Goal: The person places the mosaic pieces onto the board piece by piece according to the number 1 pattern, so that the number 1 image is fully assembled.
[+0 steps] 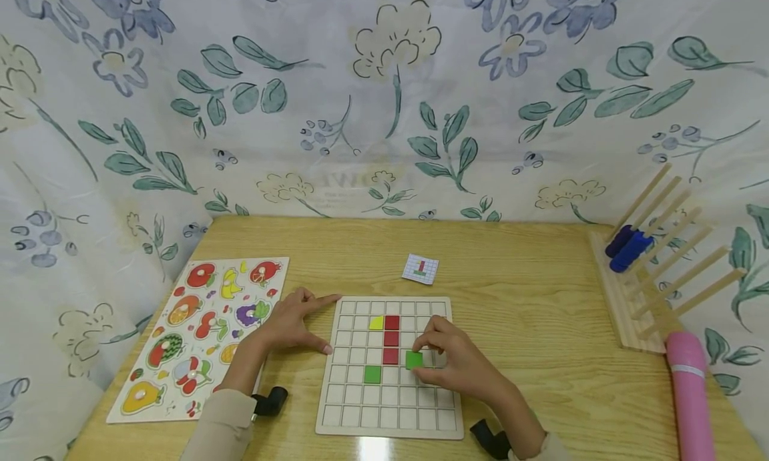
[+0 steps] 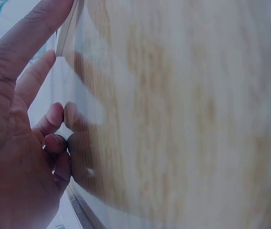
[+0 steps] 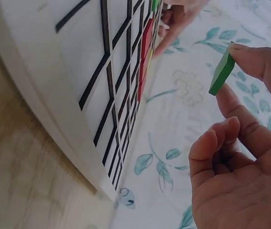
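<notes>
My right hand [image 1: 453, 357] pinches a green square tile [image 1: 414, 360] between thumb and index finger, over the right half of a white grid board [image 1: 342, 407]. In the right wrist view the green tile [image 3: 222, 71] is tilted, held above the board's surface. On the board a column of red square tiles [image 1: 391, 339] runs down the middle, with a yellow tile [image 1: 376, 323] with one rounded corner at its top left. Another green tile [image 1: 372, 374] lies lower left of the red ones. My left hand [image 1: 294, 322] touches the board's left edge, thumb and index finger spread.
A small pattern card [image 1: 420, 269] lies behind the board. At left is a fruit puzzle board [image 1: 180, 341], partly under my left forearm. A wooden peg rack [image 1: 625, 314] with blue pieces [image 1: 631, 250] stands at right, near a pink cylinder [image 1: 691, 394]. A floral cloth [image 1: 360, 114] hangs behind the table.
</notes>
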A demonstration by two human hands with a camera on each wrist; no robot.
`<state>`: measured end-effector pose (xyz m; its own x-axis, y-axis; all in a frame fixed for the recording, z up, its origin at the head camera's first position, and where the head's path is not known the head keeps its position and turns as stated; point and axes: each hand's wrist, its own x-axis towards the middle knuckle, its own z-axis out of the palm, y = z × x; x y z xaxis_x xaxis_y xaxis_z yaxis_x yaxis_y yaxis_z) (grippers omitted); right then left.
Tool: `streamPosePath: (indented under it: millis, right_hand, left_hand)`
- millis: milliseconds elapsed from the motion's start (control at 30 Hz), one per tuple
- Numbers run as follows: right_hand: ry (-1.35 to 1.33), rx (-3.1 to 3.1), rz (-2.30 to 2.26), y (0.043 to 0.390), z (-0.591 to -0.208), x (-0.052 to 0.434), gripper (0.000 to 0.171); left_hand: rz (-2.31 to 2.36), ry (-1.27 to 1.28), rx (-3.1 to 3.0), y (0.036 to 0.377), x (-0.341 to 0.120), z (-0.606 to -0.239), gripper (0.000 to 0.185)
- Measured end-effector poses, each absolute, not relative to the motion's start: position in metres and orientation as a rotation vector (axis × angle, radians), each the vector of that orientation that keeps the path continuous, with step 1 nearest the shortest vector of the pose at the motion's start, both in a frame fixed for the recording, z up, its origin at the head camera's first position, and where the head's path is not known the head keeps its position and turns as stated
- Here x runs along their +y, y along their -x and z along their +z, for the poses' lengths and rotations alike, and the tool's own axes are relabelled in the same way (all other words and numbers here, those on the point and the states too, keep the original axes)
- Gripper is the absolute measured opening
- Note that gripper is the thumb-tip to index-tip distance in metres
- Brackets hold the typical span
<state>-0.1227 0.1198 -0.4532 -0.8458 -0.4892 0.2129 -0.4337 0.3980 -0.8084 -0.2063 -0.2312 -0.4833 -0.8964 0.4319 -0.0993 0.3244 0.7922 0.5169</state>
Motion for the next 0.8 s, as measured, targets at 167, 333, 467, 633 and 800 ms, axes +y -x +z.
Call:
streamPosePath:
  millis: [167, 333, 467, 633, 800]
  right_hand:
    - [0.908, 2.575, -1.477, 0.124, -0.455, 0.116, 0.021]
    - [0.911, 2.555, -1.485, 0.125, -0.457, 0.112, 0.021]
    - [0.902, 2.563, -1.485, 0.125, -0.457, 0.11, 0.021]
    - [0.876, 2.551, -1.464, 0.126, -0.456, 0.104, 0.019]
    - [0.84, 2.523, -1.445, 0.128, -0.458, 0.099, 0.018]
  left_hand:
    - [0.734, -0.596, 2.775, 0.207, -0.231, -0.484, 0.1]
    - [0.748, -0.594, 2.765, 0.207, -0.231, -0.484, 0.101]
    - [0.749, -0.589, 2.764, 0.207, -0.231, -0.483, 0.101]
    - [0.751, -0.585, 2.762, 0.206, -0.231, -0.483, 0.101]
    - [0.751, -0.586, 2.761, 0.206, -0.231, -0.482, 0.101]
